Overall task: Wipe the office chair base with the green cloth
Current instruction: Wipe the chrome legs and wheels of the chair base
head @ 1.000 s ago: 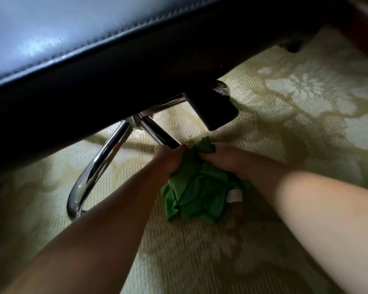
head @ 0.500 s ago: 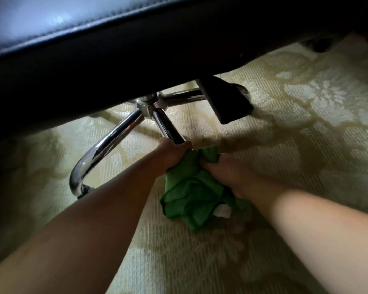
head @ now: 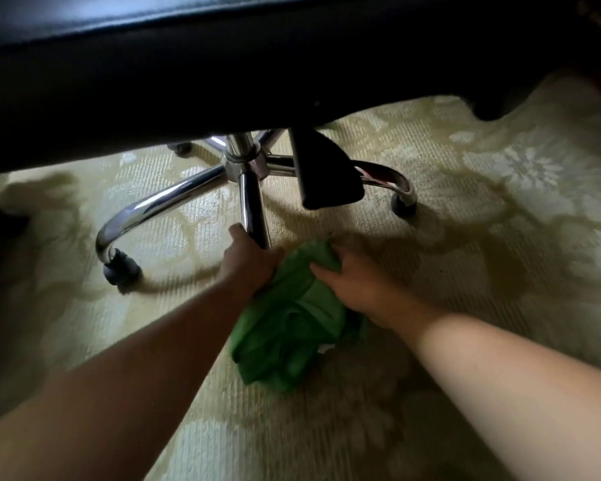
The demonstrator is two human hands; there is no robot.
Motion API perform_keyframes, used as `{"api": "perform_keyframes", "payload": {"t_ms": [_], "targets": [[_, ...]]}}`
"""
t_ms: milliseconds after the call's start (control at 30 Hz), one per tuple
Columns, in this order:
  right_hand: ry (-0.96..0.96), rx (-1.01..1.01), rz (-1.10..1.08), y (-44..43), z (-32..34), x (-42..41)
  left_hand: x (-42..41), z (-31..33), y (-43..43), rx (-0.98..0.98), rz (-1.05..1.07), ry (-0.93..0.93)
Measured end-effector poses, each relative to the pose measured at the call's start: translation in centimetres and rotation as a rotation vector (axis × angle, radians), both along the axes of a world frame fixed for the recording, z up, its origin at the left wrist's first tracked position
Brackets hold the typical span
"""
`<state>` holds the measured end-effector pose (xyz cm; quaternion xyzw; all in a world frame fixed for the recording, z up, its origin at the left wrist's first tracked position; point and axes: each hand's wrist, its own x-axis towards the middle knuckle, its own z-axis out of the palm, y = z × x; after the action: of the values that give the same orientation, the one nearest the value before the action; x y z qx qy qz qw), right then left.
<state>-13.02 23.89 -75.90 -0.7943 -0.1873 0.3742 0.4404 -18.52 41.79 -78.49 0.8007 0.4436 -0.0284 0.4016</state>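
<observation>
Underfoot, a pale yellow-green carpet (head: 500,210) with a woven flower pattern covers the whole floor, dim and shadowed under the black chair seat (head: 222,64) that fills the top of the view. Below the seat stands the chrome chair base (head: 243,161), its hub ringed by spokes: three show clearly, one to the left, one toward the camera and one to the right, and perhaps two more behind the hub, though the dark blurs them. Three castors can be counted, one at the left spoke's end (head: 120,269), one at the right (head: 403,203) and a faint one at the back (head: 183,147). A black lever paddle (head: 323,175) hangs beside the hub. Two bare forearms reach in. The left hand (head: 247,262) is wrapped around the near spoke, fingers curled on the metal. The right hand (head: 351,282) has its fingers closed on the one green cloth (head: 288,328), which lies bunched between the hands, hanging down to the carpet just below the near spoke.
</observation>
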Motion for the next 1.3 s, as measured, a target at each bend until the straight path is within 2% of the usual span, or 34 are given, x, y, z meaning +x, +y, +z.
{"api": "perform_keyframes", "payload": {"t_ms": [67,167,233,300,367,433,467,533,567,600,667,733,800,900,1100,1300], "targets": [[0.061,0.046,0.000,-0.1,0.1,0.4,-0.2,0.2,-0.2,-0.090,0.018,0.047],[0.316,0.127,-0.024,0.4,0.9,1.1,0.4,1.0,0.8,-0.230,0.014,0.088],[0.454,0.163,-0.027,0.6,1.5,1.3,0.4,1.1,0.9,-0.258,0.015,0.101],[0.520,0.152,0.030,0.5,1.9,0.9,0.1,1.3,1.1,-0.331,-0.012,0.093],[0.589,0.110,0.179,0.5,1.9,-0.2,-1.0,1.6,2.2,-0.553,-0.132,0.124],[0.653,0.022,0.381,1.1,1.8,-2.1,-3.5,1.5,3.7,-0.760,-0.363,0.314],[0.653,-0.032,0.469,1.5,1.6,-3.1,-4.9,1.3,4.3,-0.794,-0.459,0.448],[0.573,-0.134,0.626,2.4,1.1,-4.6,-7.6,0.4,5.0,-0.722,-0.562,0.661],[0.511,-0.185,0.693,2.7,0.8,-5.0,-8.7,-0.1,5.0,-0.671,-0.578,0.698],[0.460,-0.233,0.751,2.9,0.4,-5.3,-9.3,-0.6,4.7,-0.624,-0.594,0.670],[0.394,-0.310,0.832,3.1,-0.3,-5.9,-9.6,-1.4,3.5,-0.579,-0.584,0.441],[0.335,-0.351,0.900,3.0,-1.2,-6.8,-9.1,-1.7,1.8,-0.603,-0.466,0.193],[0.285,-0.329,0.924,3.0,-1.5,-8.3,-8.8,-2.1,0.8,-0.617,-0.377,0.050],[0.207,-0.233,0.916,3.3,-1.2,-10.7,-8.9,-2.1,0.3,-0.506,-0.393,-0.016],[0.080,-0.096,0.878,5.3,-1.1,-15.1,-8.1,-1.5,-0.9,-0.396,-0.262,-0.067],[0.244,0.009,0.751,6.7,-2.2,-17.8,-7.9,-2.9,-0.1,-0.391,-0.160,-0.099]]}}
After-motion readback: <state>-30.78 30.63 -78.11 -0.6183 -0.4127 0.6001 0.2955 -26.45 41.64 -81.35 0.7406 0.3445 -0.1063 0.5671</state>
